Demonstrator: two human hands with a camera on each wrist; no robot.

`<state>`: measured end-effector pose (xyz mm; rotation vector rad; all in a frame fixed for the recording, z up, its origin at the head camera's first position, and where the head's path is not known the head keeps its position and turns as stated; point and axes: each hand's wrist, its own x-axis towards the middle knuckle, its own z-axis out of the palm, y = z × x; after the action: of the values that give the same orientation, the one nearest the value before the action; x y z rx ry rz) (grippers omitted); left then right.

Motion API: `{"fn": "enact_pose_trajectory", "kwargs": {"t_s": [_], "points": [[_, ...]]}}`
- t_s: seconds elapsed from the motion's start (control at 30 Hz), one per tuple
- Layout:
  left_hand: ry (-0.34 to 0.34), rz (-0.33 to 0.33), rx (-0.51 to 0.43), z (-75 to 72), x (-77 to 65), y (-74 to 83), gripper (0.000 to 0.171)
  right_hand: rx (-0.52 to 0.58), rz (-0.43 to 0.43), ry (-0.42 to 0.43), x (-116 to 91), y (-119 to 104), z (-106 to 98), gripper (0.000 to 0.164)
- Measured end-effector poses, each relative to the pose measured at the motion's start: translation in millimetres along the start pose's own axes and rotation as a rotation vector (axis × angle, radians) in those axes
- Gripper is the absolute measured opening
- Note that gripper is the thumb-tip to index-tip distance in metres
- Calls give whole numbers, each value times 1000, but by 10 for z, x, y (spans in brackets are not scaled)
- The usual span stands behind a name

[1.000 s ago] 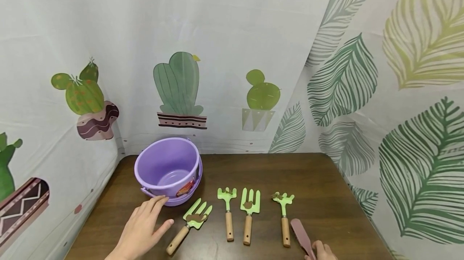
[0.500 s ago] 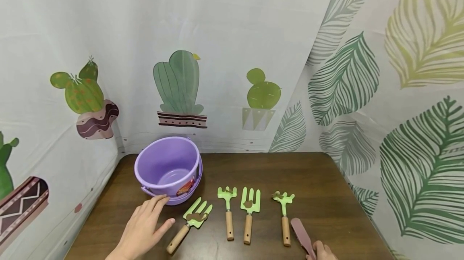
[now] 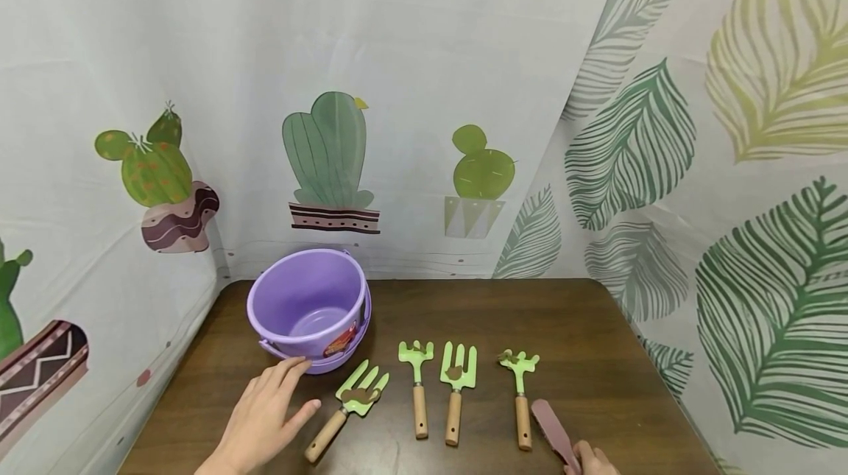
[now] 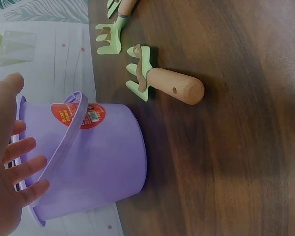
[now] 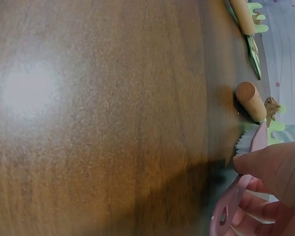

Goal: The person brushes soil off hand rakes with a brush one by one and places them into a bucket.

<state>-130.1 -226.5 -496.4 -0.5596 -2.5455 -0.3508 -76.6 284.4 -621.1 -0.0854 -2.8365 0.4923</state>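
Note:
My left hand, fingers extended and thumb apart, is just in front of a purple bucket. In the left wrist view its fingers overlap the rim and handle side, and they grip nothing. The bucket stands upright. My right hand pinches a pink brush by its handle between thumb and fingers. White bristles face the table. Nearest the left hand lies a green hand fork with a wooden handle and brown lumps on its head. Beside the brush lies a small green rake, also with brown lumps.
Another green rake and a second hand fork lie between them, both with brown clay-like bits. All rest on a dark wooden table. A curtain printed with cacti and leaves hangs behind it.

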Motion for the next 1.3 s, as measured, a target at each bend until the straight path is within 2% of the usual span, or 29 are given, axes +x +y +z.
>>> {"fn": "enact_pose_trajectory", "kwargs": {"t_s": [0.2, 0.4, 0.63, 0.73, 0.93, 1.1, 1.3], "points": [[7, -2, 1, 41, -26, 12, 57, -6, -29, 110, 11, 23, 13, 30], [-5, -28, -2, 97, -73, 30, 58, -9, 24, 67, 48, -40, -100, 27], [-16, -39, -12, 238, -159, 67, 54, 16, 104, 47, 97, -108, -194, 26], [-37, -57, -7, 310, -206, 98, 52, 19, 99, 69, 116, -119, -204, 26], [-23, -91, -18, 461, -256, 162, 49, 18, 79, 111, 132, -133, -205, 28], [-49, -126, -19, 595, -303, 171, 47, 21, 72, 136, 147, -152, -209, 30], [-46, -106, -1, 734, -374, 158, 53, 25, 108, 81, 172, -202, -272, 28]]}}
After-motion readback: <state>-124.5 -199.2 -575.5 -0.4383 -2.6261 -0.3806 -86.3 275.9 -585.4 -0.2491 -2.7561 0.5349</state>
